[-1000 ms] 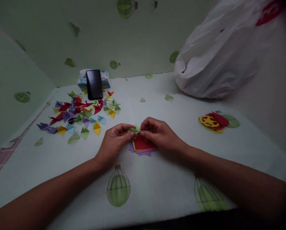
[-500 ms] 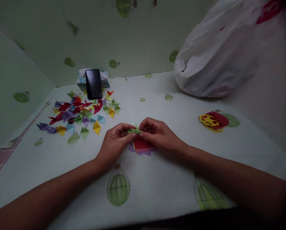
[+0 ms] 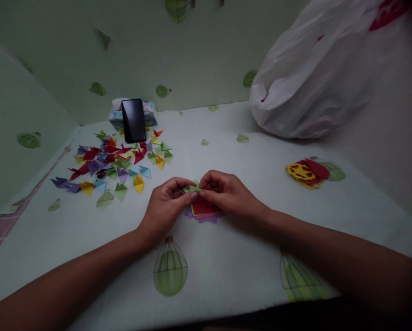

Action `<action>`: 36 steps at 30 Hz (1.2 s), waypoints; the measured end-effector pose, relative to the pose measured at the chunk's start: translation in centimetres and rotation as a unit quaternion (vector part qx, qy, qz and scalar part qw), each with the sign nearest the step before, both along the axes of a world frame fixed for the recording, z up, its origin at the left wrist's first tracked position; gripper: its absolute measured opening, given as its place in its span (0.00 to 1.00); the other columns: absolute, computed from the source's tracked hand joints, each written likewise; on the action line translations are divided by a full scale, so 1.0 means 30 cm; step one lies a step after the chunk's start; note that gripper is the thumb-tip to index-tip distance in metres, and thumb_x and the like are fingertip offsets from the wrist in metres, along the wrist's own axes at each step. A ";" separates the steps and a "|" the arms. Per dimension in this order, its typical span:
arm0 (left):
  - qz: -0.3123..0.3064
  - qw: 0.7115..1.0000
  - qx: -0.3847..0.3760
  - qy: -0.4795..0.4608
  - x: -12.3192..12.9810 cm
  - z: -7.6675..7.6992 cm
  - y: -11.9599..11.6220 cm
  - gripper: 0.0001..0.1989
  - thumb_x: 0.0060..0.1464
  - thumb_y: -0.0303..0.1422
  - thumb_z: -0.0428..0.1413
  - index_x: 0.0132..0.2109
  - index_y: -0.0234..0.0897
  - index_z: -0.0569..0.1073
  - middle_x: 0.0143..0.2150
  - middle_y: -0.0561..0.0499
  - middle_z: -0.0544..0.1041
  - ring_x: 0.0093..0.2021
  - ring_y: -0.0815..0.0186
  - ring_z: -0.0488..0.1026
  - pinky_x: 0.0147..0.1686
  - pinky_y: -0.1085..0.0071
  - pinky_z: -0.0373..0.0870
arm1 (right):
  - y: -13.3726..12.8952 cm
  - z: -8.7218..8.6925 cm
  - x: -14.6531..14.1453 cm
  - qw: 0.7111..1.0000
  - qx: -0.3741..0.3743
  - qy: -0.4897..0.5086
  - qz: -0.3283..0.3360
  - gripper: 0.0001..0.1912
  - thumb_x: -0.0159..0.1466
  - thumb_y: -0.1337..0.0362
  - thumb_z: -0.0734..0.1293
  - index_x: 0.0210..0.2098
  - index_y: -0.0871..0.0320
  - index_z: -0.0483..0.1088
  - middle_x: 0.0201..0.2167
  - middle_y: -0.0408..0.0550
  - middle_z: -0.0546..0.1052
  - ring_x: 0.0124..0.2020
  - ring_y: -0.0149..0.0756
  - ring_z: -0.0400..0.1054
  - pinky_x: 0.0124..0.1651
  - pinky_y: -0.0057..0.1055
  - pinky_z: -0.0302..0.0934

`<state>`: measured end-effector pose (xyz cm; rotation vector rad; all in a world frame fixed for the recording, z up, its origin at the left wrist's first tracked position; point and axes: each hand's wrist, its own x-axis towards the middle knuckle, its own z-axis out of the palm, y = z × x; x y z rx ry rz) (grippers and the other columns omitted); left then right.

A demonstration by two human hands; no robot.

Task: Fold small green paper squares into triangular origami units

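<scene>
Between my left hand [image 3: 169, 197] and my right hand [image 3: 221, 191] is a small folded green paper [image 3: 192, 187], pinched from both sides by thumbs and fingers. The fingertips cover part of its folds. Just beneath it lies a stack of square paper sheets [image 3: 206, 209], red on top with yellow, pink and purple edges showing. To the left, a loose heap of folded paper pieces [image 3: 119, 165] in red, purple, green, blue, yellow and orange spreads over the table.
A black phone [image 3: 134, 120] leans against a tissue box [image 3: 151, 112] behind the heap. A large white plastic bag [image 3: 306, 92] stands at the back right. Red and yellow cut-out shapes [image 3: 306, 172] lie on the right of the balloon-patterned table [image 3: 123, 271]. Walls rise behind and left.
The right-hand end of the green paper looks shorter and more covered by my right fingers. Both hands keep nearly the same place; the view has shifted slightly.
</scene>
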<state>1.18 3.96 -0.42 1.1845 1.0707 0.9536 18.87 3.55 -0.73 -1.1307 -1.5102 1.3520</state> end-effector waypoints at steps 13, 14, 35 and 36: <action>0.034 0.998 -0.045 -0.038 -0.009 -0.031 0.016 0.10 0.46 0.31 0.67 0.35 0.35 0.76 0.31 0.54 0.78 0.33 0.71 0.76 0.38 0.74 0.71 | 0.000 0.005 0.005 0.998 0.014 -0.026 -0.048 0.06 0.57 0.63 0.67 0.29 0.59 0.67 0.25 0.41 0.68 0.26 0.28 0.60 0.27 0.27 0.53; 0.034 0.998 -0.044 -0.037 -0.009 -0.031 0.014 0.09 0.46 0.31 0.67 0.35 0.35 0.76 0.31 0.54 0.78 0.33 0.71 0.76 0.38 0.74 0.71 | -0.001 0.003 0.003 0.998 0.012 -0.028 -0.046 0.07 0.57 0.62 0.67 0.29 0.59 0.67 0.24 0.41 0.68 0.26 0.28 0.60 0.27 0.27 0.54; 0.042 0.998 -0.013 -0.045 0.004 -0.027 -0.009 0.10 0.46 0.32 0.67 0.33 0.35 0.74 0.30 0.55 0.78 0.33 0.71 0.75 0.37 0.74 0.71 | -0.012 0.006 -0.008 0.996 -0.049 -0.011 -0.069 0.12 0.53 0.59 0.72 0.27 0.59 0.67 0.22 0.40 0.68 0.23 0.27 0.58 0.25 0.25 0.52; 0.041 0.998 -0.012 -0.046 0.004 -0.027 -0.009 0.09 0.47 0.32 0.67 0.33 0.35 0.74 0.30 0.55 0.78 0.33 0.71 0.75 0.37 0.75 0.71 | -0.012 0.006 -0.009 0.996 -0.051 -0.007 -0.069 0.13 0.53 0.58 0.72 0.27 0.58 0.67 0.22 0.40 0.68 0.23 0.27 0.58 0.25 0.25 0.52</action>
